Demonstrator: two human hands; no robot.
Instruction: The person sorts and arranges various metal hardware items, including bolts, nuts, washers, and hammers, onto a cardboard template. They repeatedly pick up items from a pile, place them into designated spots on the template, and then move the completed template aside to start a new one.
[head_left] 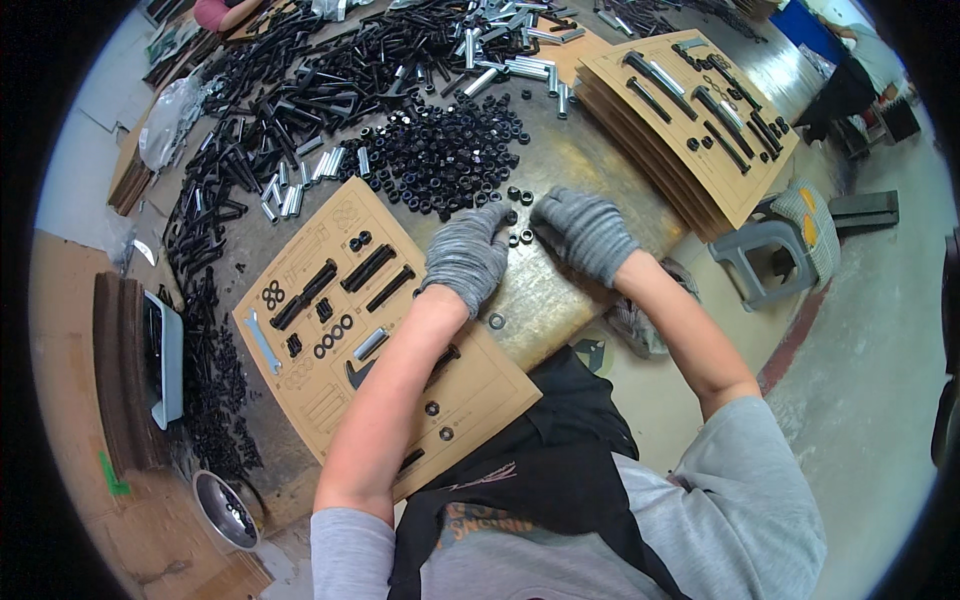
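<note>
Both my hands wear grey knitted gloves and rest close together at the near edge of a large pile of black nuts (440, 150). My left hand (466, 256) has its fingers curled together beside a few loose nuts (526, 236). Across that small gap, my right hand (586, 236) is also closed, fingertips bent down toward the metal tabletop (540, 290). Whatever either hand may hold is hidden by the gloves. Under my left forearm lies a printed brown cardboard sheet (490, 385) bearing bolts, nuts, washers, a metal sleeve and a flat wrench (262, 342).
A stack of cardboard sheets (650, 160) with hardware on top stands at the right. Black bolts (310, 90) and silver sleeves (290, 195) are heaped at the back and left. A metal bowl (225, 510) sits at lower left, a grey stool (765, 255) at right. Other people are partly visible beyond.
</note>
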